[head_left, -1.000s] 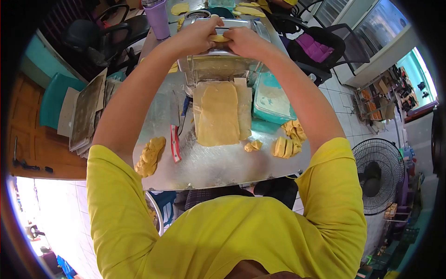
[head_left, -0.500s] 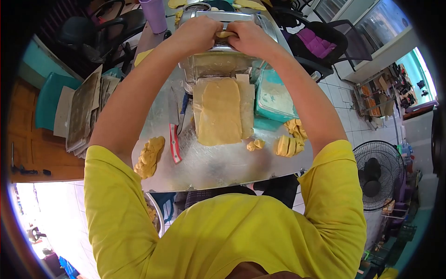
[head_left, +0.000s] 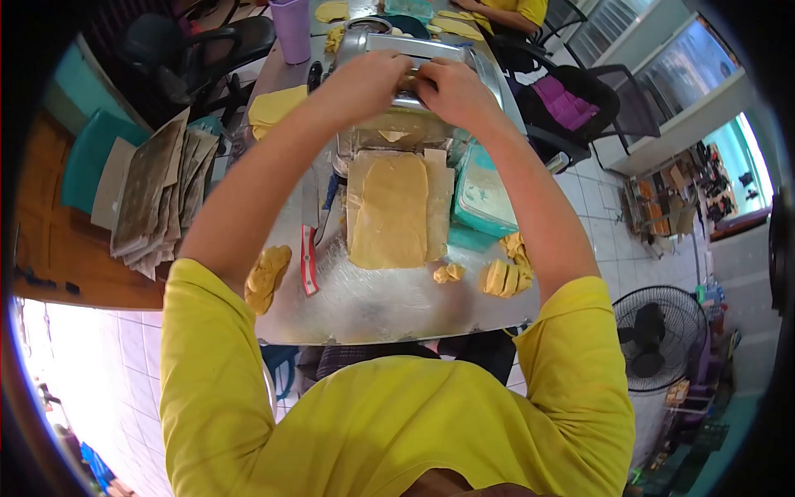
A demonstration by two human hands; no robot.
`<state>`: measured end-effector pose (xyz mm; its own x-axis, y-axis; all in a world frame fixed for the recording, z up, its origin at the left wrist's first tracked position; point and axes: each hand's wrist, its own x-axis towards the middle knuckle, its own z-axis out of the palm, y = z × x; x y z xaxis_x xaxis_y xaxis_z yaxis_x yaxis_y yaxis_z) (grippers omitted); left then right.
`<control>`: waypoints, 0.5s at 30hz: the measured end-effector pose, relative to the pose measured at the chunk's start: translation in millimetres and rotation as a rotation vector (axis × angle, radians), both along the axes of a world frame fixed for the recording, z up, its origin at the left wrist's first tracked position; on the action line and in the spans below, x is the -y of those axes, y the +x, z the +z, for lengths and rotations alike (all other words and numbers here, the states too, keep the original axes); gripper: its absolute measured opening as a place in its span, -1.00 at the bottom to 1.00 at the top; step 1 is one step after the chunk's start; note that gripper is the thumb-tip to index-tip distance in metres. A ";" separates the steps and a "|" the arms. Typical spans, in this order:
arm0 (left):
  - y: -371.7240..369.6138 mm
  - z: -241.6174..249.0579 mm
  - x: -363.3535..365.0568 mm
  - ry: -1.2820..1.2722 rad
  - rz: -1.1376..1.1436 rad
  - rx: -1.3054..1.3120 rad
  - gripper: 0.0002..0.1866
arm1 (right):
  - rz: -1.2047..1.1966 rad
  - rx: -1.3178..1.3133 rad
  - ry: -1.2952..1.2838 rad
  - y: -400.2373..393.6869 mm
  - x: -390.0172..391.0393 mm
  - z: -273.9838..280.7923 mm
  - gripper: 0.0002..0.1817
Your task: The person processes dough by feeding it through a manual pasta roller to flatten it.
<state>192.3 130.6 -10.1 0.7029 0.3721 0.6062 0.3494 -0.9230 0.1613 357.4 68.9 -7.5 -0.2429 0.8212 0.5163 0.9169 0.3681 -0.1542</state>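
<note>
My left hand (head_left: pixel 377 81) and my right hand (head_left: pixel 447 89) are close together over the top of a metal dough roller machine (head_left: pixel 397 116). Both have curled fingers; whatever lies between the fingertips is hidden. A small tip of dough (head_left: pixel 393 135) shows on the machine's front face, below my hands. Nearer me, a flat sheet of dough (head_left: pixel 391 211) lies on a pale board (head_left: pixel 439 190). Left of it rests a knife with a red and white handle (head_left: pixel 309 261). A teal tub (head_left: pixel 484 195) with white powder stands to the right.
Folded dough pieces (head_left: pixel 507 277) and a small lump (head_left: pixel 450 272) sit at the metal table's right, with a dough lump (head_left: pixel 267 280) at the left. Yellow dough sheets (head_left: pixel 277 108) lie beyond my left arm. Another person's yellow sleeve (head_left: pixel 526 10) shows at the far end.
The piece of dough seen between my hands is no longer visible there, and a dough tip now shows on the machine's front. The view has shifted, showing more of the far table.
</note>
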 end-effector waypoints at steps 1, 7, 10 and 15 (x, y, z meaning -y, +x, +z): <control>-2.6 -4.0 14.9 0.073 -0.059 0.290 -0.84 | 0.051 -0.070 0.089 -0.4 2.1 1.0 -0.79; 10.1 -98.9 116.4 -0.910 0.054 0.863 -0.68 | 0.021 -0.055 -0.074 -2.3 -6.5 1.0 -0.81; 32.9 -125.3 102.6 -1.282 0.335 1.207 -0.58 | -0.003 -0.022 -0.117 -6.9 -7.4 0.1 -0.80; 59.9 -121.3 73.0 -1.248 0.463 1.420 -0.44 | -0.104 -0.005 -0.174 -20.1 -5.0 7.4 -0.71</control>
